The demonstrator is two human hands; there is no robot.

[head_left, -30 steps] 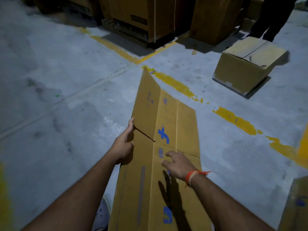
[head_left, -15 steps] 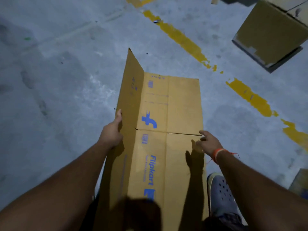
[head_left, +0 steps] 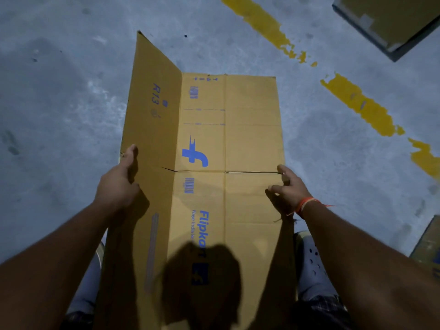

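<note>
Lying on the floor (head_left: pixel 59 103), the carton (head_left: pixel 250 129) is clamped at its sides by fingers (head_left: pixel 283 168) of the left hand (head_left: pixel 116 186) and right hand (head_left: pixel 289 191).

Floor (head_left: pixel 59 115): bare concrete, grey-blue, mottled; pale scuffs and small dark spots throughout. Yellow line (head_left: pixel 357 108): painted stripe on floor, worn, broken into separate patches; runs diagonally from top centre to right edge. Closed carton (head_left: pixel 390 20): brown cardboard, stands on floor in top right corner, beyond line; cut off by frame. Second carton (head_left: pixel 428 244): only corner visible at right edge, on near side of line. Lighting: dim, cool cast.
</note>
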